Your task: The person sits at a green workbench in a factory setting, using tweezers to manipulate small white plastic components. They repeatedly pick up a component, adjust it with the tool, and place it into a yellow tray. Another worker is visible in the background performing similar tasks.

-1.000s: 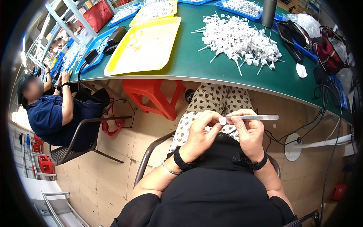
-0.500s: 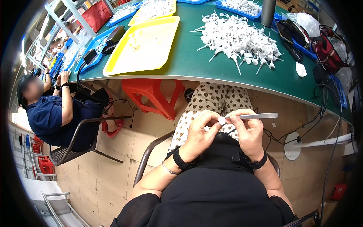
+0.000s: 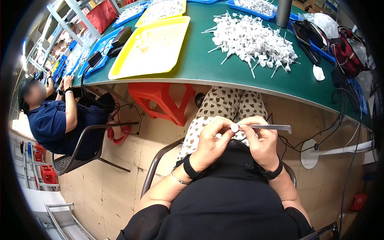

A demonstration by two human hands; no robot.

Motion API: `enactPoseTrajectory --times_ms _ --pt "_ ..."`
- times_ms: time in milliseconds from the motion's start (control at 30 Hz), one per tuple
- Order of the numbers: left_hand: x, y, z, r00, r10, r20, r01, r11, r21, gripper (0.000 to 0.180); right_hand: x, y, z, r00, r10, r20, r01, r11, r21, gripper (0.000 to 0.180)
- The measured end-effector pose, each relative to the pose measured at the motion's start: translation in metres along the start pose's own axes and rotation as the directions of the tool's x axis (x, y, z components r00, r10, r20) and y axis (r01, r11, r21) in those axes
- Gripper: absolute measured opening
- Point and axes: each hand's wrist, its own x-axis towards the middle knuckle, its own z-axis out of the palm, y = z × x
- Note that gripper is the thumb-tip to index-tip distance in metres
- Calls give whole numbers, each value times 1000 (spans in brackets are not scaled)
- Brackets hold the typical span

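Observation:
Over my lap, my left hand [image 3: 211,142] pinches a small white round plastic piece [image 3: 235,127] between thumb and fingertips. Close beside it, my right hand [image 3: 262,140] is closed round a slim, flat silver metal tool [image 3: 272,127]. The tool's long end sticks out to the right. Its working tip is hidden at the fingers by the white piece, so I cannot tell its exact kind. On the green table [image 3: 196,66] ahead lies a heap of small white plastic parts with thin stems [image 3: 252,40].
A yellow tray [image 3: 150,50] with a few small pieces lies left of the heap. A dark cylindrical bottle [image 3: 283,14] and bags [image 3: 348,50] are at the right. Under the table stands a red stool [image 3: 160,102]. A seated co-worker [image 3: 56,116] is at the left.
The metal tool has turned in my right hand, so its outer end has dipped and now shows more edge-on. My left hand stays nearly still.

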Motion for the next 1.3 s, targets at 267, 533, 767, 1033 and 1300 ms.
enactPoseTrajectory --times_ms 267,533,767,1033,1300 --pt "3 4 -2 999 32 -5 -32 999 8 10 -1 1 1 995 100 -19 -94 975 201 6" --pt "3 0 -1 999 48 -12 -48 999 5 9 -2 -4 1 986 166 -12 -157 950 270 7" --pt "1 -1 -1 999 48 3 -48 999 15 11 -2 0 2 989 149 -25 -139 960 242 6" --pt "1 -1 -1 999 42 2 -42 999 15 10 -1 -6 1 986 167 -16 -157 950 270 7" --pt "-2 0 2 1000 -4 -29 4 1000 -24 16 -1 -2 0 996 87 -18 -83 984 159 6"
